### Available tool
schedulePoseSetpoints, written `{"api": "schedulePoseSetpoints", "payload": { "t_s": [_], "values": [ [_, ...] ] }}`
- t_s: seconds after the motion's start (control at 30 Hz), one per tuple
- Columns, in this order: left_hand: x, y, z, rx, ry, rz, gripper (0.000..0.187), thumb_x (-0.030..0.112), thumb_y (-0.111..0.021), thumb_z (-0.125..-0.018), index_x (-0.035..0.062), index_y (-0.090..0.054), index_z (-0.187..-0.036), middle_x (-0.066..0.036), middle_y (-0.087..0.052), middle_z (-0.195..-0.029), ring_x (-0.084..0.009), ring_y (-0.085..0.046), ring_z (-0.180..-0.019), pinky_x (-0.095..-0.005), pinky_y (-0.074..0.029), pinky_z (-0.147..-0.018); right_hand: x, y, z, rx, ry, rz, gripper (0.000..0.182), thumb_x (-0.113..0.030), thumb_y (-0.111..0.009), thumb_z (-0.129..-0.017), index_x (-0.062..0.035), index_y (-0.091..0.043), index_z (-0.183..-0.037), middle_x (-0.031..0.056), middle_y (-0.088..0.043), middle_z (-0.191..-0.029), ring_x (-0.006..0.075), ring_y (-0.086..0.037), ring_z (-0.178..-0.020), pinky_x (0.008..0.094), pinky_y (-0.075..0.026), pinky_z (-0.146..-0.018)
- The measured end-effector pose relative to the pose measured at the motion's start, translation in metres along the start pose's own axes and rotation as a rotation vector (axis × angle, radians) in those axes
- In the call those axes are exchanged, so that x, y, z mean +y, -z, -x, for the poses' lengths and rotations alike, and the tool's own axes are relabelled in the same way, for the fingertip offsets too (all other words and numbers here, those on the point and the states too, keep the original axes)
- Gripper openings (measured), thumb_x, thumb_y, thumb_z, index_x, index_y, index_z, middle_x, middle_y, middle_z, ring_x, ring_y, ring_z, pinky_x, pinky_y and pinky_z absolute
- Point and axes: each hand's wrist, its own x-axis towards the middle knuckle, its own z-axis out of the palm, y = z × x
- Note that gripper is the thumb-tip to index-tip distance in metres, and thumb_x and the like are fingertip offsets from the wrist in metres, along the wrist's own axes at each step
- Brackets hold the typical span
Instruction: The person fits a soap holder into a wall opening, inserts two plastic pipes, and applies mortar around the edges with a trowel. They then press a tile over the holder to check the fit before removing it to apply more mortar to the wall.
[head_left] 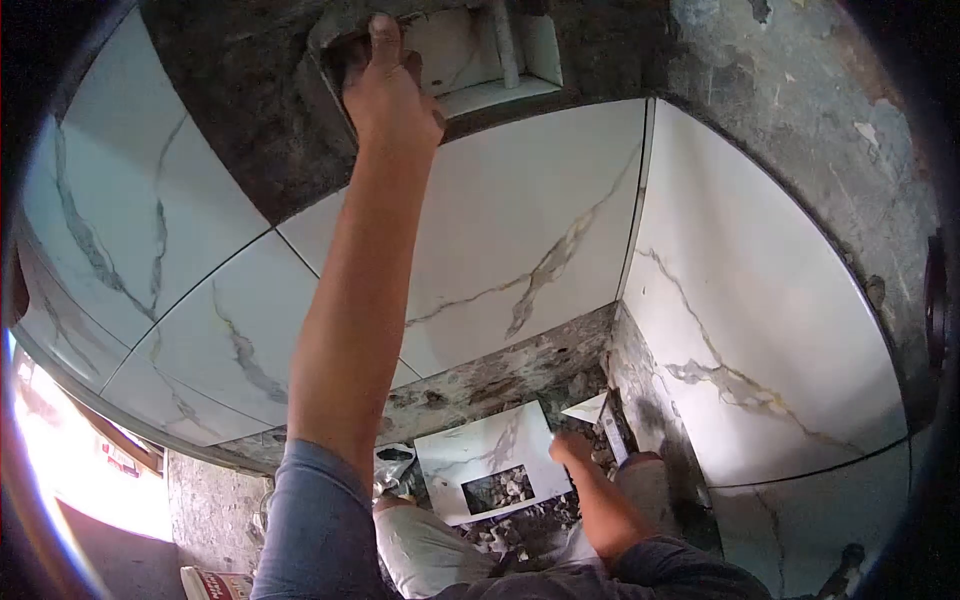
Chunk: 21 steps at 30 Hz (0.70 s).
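Note:
My left hand (388, 95) is raised to the left side of a recessed niche (500, 97) in the dark wall. Its thumb points up and the other fingers are curled, mostly hidden, so what they grip does not show. Low in front of me, my right hand (572, 450) is closed at the right edge of a white marble-patterned tile (465, 450). This tile has a rectangular cutout near its lower edge, and rubble shows through the opening. Inside the niche are pale tile pieces and an upright grey pipe (506, 45).
Large marble-patterned wall tiles (520, 230) meet in a corner with more tiles (760, 300) on the right. Rubble (510, 540) covers the floor between my knees. A small tile offcut (585, 408) and a long metal-looking tool (614, 428) lie by the corner. A labelled container (215, 583) stands lower left.

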Motion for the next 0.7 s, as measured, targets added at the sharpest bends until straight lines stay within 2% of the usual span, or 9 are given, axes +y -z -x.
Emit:
{"api": "schedulePoseSetpoints", "payload": {
  "t_s": [0.1,0.2,0.27,0.3,0.33,0.4,0.47,0.53,0.7],
  "values": [
    [-0.001,0.005,-0.002,-0.041,0.011,-0.001,0.064,0.040,-0.065,-0.084,0.0108,-0.041,-0.135,-0.012,-0.050,-0.130,-0.0315,-0.041,-0.126,-0.0293,-0.045,-0.057,0.034,-0.067,-0.031,-0.189,-0.075,0.136,0.038,-0.021,-0.049,-0.083,-0.0044,-0.062,-0.115,0.0229,-0.051,-0.127,0.0374,-0.052,-0.115,0.0485,-0.044,-0.092],
    [-0.002,0.005,-0.005,-0.065,-0.012,-0.005,0.065,0.041,-0.064,-0.085,0.0113,-0.038,-0.137,-0.012,-0.048,-0.133,-0.0322,-0.040,-0.126,-0.0316,-0.046,-0.061,-0.004,-0.010,0.037,-0.200,-0.063,0.308,0.037,-0.019,-0.048,-0.084,-0.0021,-0.062,-0.114,0.0223,-0.050,-0.129,0.0363,-0.050,-0.118,0.0490,-0.043,-0.094],
    [-0.004,0.007,-0.007,-0.075,-0.024,-0.024,0.065,0.041,-0.063,-0.086,0.0115,-0.037,-0.138,-0.012,-0.047,-0.134,-0.0325,-0.040,-0.126,-0.0330,-0.046,-0.064,-0.019,-0.006,0.000,0.107,0.326,0.205,0.033,-0.025,-0.050,-0.085,0.0003,-0.065,-0.099,0.0219,-0.065,-0.099,0.0341,-0.063,-0.095,0.0450,-0.048,-0.081],
    [-0.004,0.006,-0.008,-0.068,-0.027,-0.004,0.063,0.041,-0.061,-0.087,0.0113,-0.038,-0.137,-0.013,-0.048,-0.134,-0.0318,-0.040,-0.126,-0.0336,-0.046,-0.064,-0.038,0.031,0.013,0.420,0.485,-0.127,0.037,-0.035,-0.054,-0.086,0.0002,-0.064,-0.085,0.0193,-0.066,-0.080,0.0349,-0.064,-0.076,0.0418,-0.049,-0.070],
    [-0.004,0.005,-0.008,-0.059,-0.025,0.014,0.061,0.040,-0.060,-0.088,0.0110,-0.039,-0.137,-0.013,-0.048,-0.133,-0.0312,-0.040,-0.126,-0.0343,-0.046,-0.065,-0.076,0.113,0.072,0.435,0.679,-0.494,0.046,-0.045,-0.052,-0.089,-0.0007,-0.065,-0.096,0.0194,-0.066,-0.090,0.0263,-0.066,-0.084,0.0402,-0.051,-0.072],
    [-0.003,0.004,-0.004,-0.048,-0.032,-0.023,0.059,0.040,-0.059,-0.089,0.0097,-0.040,-0.136,-0.013,-0.050,-0.131,-0.0303,-0.042,-0.125,-0.0341,-0.045,-0.065,-0.134,0.223,0.163,0.442,1.132,-1.301,0.041,-0.033,-0.050,-0.095,0.0039,-0.056,-0.112,0.0132,-0.064,-0.092,0.0182,-0.064,-0.090,0.0338,-0.052,-0.079],
    [-0.001,0.005,-0.004,-0.045,-0.039,-0.051,0.057,0.039,-0.057,-0.090,0.0083,-0.041,-0.135,-0.014,-0.051,-0.129,-0.0295,-0.044,-0.123,-0.0339,-0.045,-0.066,-0.174,0.302,0.225,0.294,1.520,-1.773,0.037,-0.018,-0.047,-0.095,0.0071,-0.044,-0.123,0.0166,-0.057,-0.108,0.0225,-0.060,-0.097,0.0322,-0.049,-0.091],
    [-0.004,0.010,-0.016,-0.115,0.078,0.085,0.054,0.034,-0.065,-0.086,0.0093,-0.044,-0.130,-0.006,-0.053,-0.122,-0.0244,-0.048,-0.115,-0.0331,-0.044,-0.073,-0.214,0.358,0.241,0.027,1.687,-1.954,0.035,-0.012,-0.044,-0.095,0.0092,-0.041,-0.122,0.0186,-0.052,-0.115,0.0226,-0.054,-0.106,0.0318,-0.046,-0.095],
    [-0.003,-0.002,-0.008,-0.171,-0.013,0.221,0.046,0.028,-0.061,-0.089,-0.0026,-0.048,-0.120,-0.011,-0.056,-0.111,-0.0250,-0.055,-0.099,-0.0356,-0.049,-0.082,-0.276,0.419,0.226,-0.219,1.470,-2.182,0.029,-0.004,-0.035,-0.093,0.0082,-0.041,-0.119,0.0192,-0.046,-0.119,0.0261,-0.049,-0.108,0.0344,-0.042,-0.099]
  ]
}}
